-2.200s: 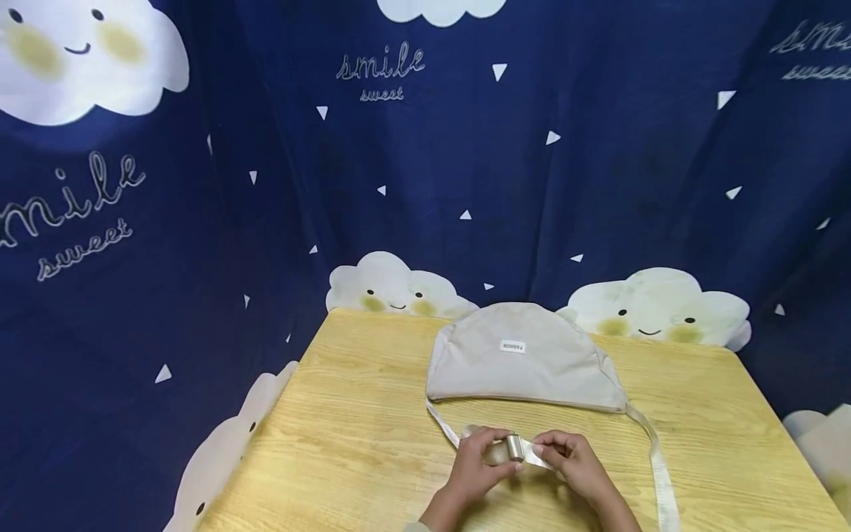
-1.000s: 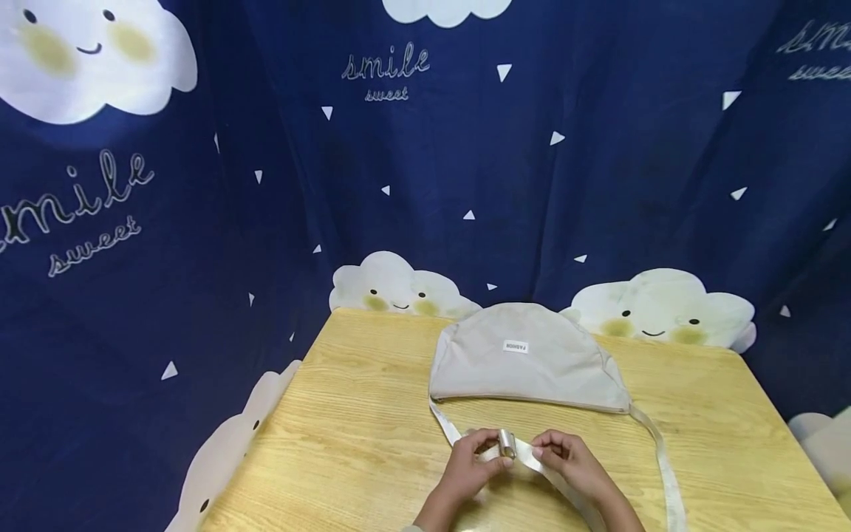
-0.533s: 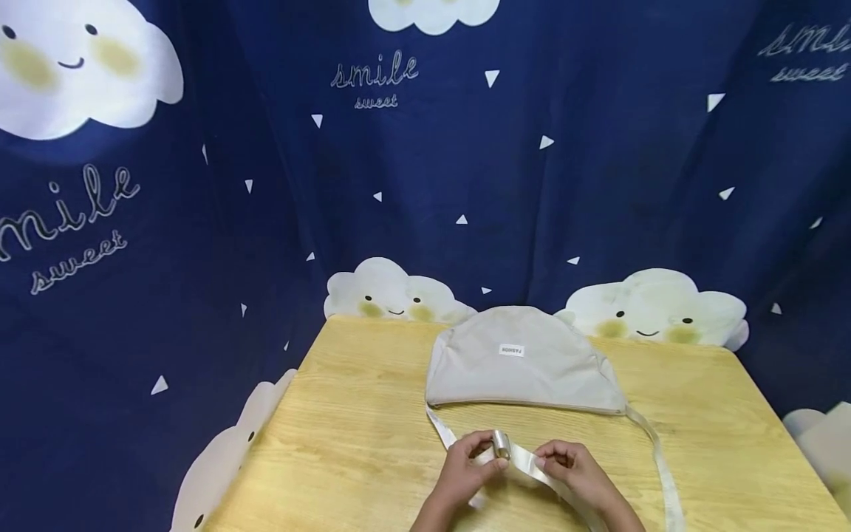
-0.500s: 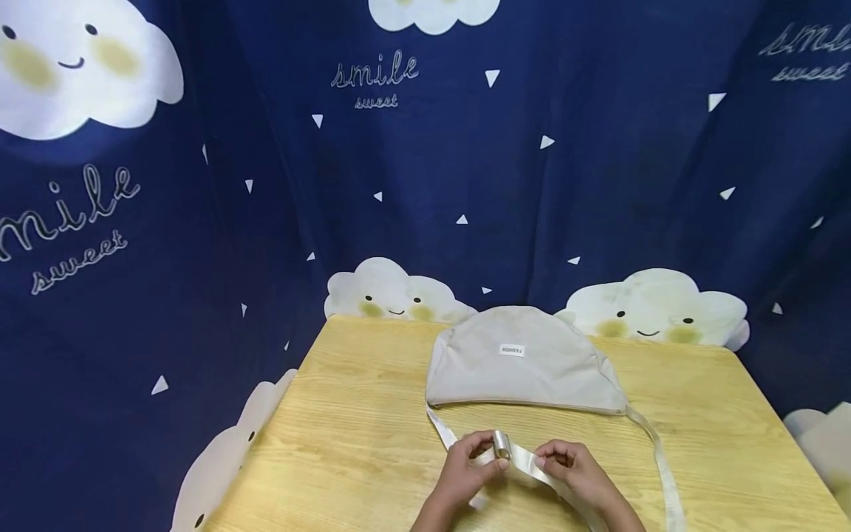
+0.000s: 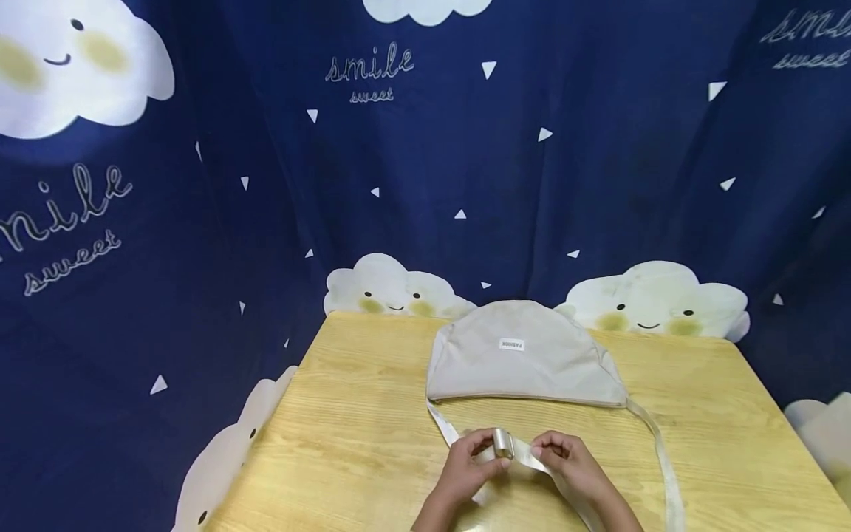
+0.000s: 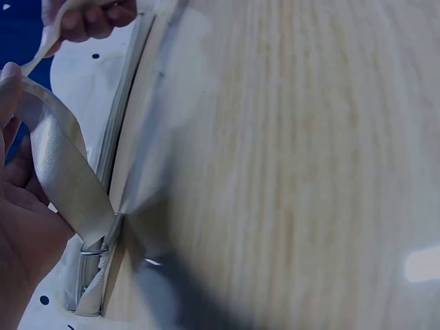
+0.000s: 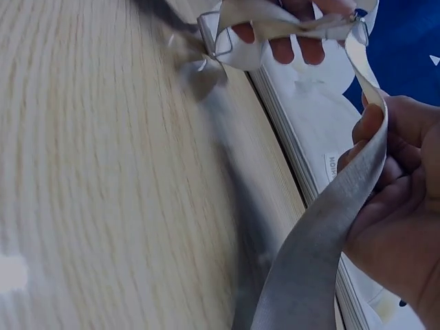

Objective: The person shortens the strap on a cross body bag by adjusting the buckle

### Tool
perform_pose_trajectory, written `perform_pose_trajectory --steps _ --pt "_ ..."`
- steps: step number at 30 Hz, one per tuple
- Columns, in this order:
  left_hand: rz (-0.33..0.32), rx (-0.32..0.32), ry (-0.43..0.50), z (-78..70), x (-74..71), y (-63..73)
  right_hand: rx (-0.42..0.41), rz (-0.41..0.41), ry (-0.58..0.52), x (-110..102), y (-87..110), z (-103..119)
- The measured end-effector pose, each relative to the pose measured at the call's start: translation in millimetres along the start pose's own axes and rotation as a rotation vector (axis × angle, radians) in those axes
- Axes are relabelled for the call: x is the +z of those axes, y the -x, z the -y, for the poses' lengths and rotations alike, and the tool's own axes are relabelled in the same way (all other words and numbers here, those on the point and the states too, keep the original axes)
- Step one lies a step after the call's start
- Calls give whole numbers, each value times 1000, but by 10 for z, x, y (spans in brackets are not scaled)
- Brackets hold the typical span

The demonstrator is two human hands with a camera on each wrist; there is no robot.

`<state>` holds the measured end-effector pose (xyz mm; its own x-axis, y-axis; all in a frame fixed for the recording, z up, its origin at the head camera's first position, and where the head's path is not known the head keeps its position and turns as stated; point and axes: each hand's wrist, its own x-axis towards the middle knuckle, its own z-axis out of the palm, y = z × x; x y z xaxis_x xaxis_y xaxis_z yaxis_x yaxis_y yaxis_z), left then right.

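Observation:
A pale beige shoulder bag (image 5: 525, 373) with a small white label lies at the far middle of the table. Its strap (image 5: 530, 453) runs between my hands in the head view. My left hand (image 5: 465, 469) pinches the strap between thumb and fingers where it bends into a shiny loop by the adjuster buckle (image 7: 359, 22). Opposite it, my right hand (image 5: 568, 459) pinches the strap, thumb against curled fingers. The right wrist view shows the strap (image 7: 313, 237) hanging down from that hand. A metal ring (image 6: 95, 251) joins a strap section in the left wrist view.
The wooden table (image 5: 359, 399) carries the bag. Another length of strap (image 5: 665, 465) curves down its right side toward the front edge. A dark blue curtain (image 5: 425, 162) with white clouds hangs behind and to the left.
Since the earliest frame, my left hand and the loop have shifted slightly left, and more strap shows between the hands. The loop tilted and turned a little. The bag stays put.

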<state>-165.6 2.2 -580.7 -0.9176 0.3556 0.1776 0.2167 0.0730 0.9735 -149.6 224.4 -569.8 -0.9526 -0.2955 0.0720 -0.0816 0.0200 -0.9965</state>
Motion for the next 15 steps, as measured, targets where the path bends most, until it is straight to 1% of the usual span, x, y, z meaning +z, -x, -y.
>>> perform_pose_trajectory --steps 2,3,4,7,9,10,11,14,15 --pt "8 -8 7 3 10 6 -1 20 -79 18 -4 -14" --pt "15 -5 7 2 13 10 -2 26 -98 28 -5 -20" --pt "23 4 4 5 15 8 3 32 -133 43 -10 -19" --pt "29 48 -10 10 23 -5 10 49 -170 76 -32 -8" --pt "28 60 -12 25 27 -11 2 23 -86 86 -38 -2" --pt "24 58 -13 32 27 -14 8 17 -62 90 -44 -1" --pt "17 48 -10 42 26 -12 9 7 -15 90 -45 -1" --pt "3 20 9 47 11 2 41 -14 51 83 -31 -5" --pt "0 16 13 46 7 5 52 -15 56 76 -19 -8"
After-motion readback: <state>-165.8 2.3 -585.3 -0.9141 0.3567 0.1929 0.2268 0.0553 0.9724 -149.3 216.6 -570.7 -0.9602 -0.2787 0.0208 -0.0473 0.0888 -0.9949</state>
